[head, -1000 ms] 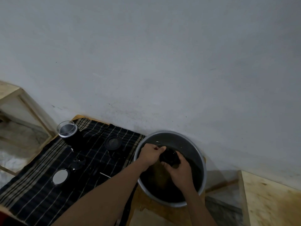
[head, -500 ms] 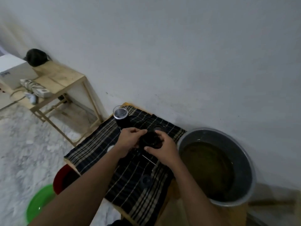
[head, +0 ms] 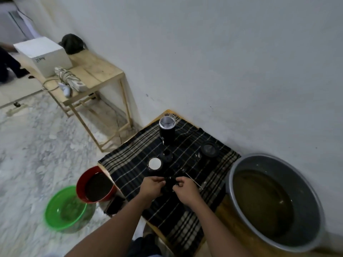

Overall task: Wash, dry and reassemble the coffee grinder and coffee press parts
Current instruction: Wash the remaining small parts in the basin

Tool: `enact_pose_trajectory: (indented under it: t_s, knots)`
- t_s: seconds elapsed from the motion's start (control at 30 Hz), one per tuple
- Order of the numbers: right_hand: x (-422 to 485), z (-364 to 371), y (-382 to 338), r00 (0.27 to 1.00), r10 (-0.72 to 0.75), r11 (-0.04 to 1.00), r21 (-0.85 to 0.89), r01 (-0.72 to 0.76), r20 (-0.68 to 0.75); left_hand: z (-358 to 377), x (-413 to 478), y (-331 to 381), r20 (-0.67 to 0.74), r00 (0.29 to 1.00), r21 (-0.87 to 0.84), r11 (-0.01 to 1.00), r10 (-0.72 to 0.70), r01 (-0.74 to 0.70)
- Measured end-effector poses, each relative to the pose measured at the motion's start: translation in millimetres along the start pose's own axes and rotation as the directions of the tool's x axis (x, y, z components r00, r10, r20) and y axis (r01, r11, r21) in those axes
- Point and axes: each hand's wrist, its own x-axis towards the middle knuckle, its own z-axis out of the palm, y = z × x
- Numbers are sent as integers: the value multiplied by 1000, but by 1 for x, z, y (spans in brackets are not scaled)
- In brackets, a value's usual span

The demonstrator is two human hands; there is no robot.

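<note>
A green bowl point(head: 65, 208) and a red bowl point(head: 94, 184) of dark liquid sit on the marble floor point(head: 37, 145) off the desk's left edge. A dark checked cloth point(head: 130, 164) covers the desk point(head: 226, 208), with the grinder body point(head: 167, 129) upright at its far corner by the white wall and a grey basin point(head: 274, 201) of murky water at the right end. Near the front edge, the left hand point(head: 152, 188) and right hand point(head: 185, 190) meet over the cloth, fingers curled, pinching a small black part point(head: 169, 182) between them.

Left hand point(head: 151, 186), right hand point(head: 186, 189) on part point(head: 169, 181)
</note>
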Motion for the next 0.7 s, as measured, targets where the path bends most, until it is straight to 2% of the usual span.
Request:
enact_pose_trajectory:
  t_s: [0.1,0.23,0.43,0.6,0.7]
  knots:
    - [0,3,4,1000,22,999,-28,-23,-5,1,5,-4,19,1000,62,998,-22,21]
    - [2,4,6,1000,12,999,-48,-12,1,-3,5,2,-39,999,252,968,9,1]
    - [10,-3,-4,996,-16,998,-56,11,-88,-11,-8,20,-58,978,533,835,201,-140]
    - [32,-27,-37,986,-62,998,14,65,-156,-29,-5,79,-185,876,466,824,446,-321]
    - [54,-43,-57,982,-83,994,56,94,-171,-40,17,126,-192,841,449,807,505,-383]
